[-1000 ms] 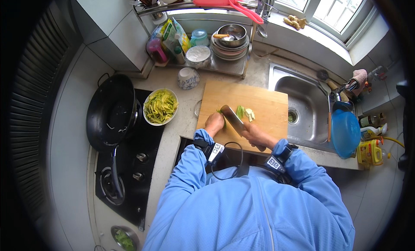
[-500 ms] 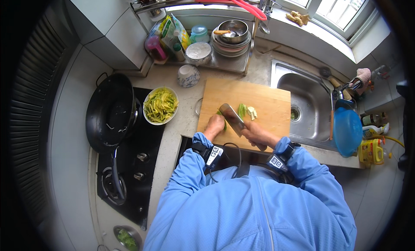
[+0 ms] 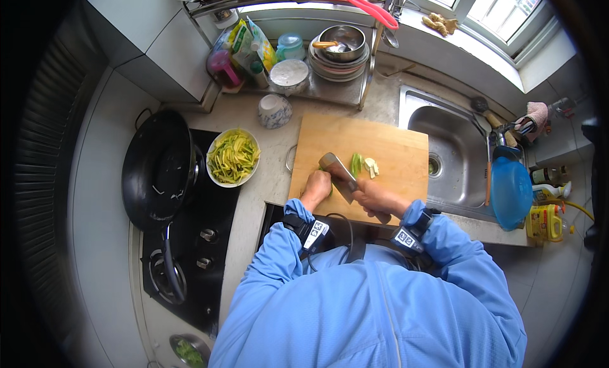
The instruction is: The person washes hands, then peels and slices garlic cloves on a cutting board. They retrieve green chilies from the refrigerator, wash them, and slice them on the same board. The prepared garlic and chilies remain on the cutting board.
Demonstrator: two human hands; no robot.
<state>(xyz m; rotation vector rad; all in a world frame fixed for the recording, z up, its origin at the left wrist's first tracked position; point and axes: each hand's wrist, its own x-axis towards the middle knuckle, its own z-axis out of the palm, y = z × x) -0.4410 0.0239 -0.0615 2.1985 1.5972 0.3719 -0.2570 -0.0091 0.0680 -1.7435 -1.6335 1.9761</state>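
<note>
On the wooden cutting board (image 3: 393, 143), my right hand (image 3: 379, 200) is closed round the handle of a cleaver (image 3: 337, 171). Its broad blade tilts up to the left, close beside my left hand (image 3: 316, 189). The fingers of that hand are curled down on a green vegetable, mostly hidden beneath them, with only bits of green showing. Just right of the blade lie cut green pieces (image 3: 356, 162) and pale whitish slices (image 3: 371, 167).
Left of the board stands a white bowl (image 3: 256, 168) heaped with yellow-green strips. A black wok (image 3: 155, 168) sits on the stove (image 3: 184, 254). The steel sink (image 3: 453, 168) adjoins the board at right, a blue basin (image 3: 510, 189) at its edge. Behind, a rack holds stacked plates (image 3: 339, 68).
My left hand has shifted very slightly over the green vegetable, and the cleaver blade has moved slightly left with it. The cut pieces lie where they were.
</note>
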